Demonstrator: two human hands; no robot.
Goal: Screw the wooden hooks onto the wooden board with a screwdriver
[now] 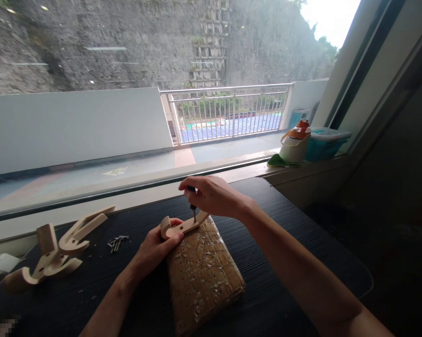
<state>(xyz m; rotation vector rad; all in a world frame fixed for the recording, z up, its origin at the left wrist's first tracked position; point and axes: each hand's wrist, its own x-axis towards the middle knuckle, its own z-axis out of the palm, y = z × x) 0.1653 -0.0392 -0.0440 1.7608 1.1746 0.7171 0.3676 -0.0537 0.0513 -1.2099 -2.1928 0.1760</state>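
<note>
A curved wooden hook piece [183,226] lies on the top edge of a brown board [202,276] dotted with holes and wood shavings. My left hand [157,248] is closed on the piece's left end and presses it down. My right hand [211,194] is closed round a screwdriver [193,208], held upright with its tip on the wooden piece.
Several loose screws [117,242] lie on the black ribbed mat [274,243] left of the board. Other wooden hook pieces [61,252] sit at the far left. On the window sill at the right stand a cream container with an orange lid [295,142] and a teal box [325,142].
</note>
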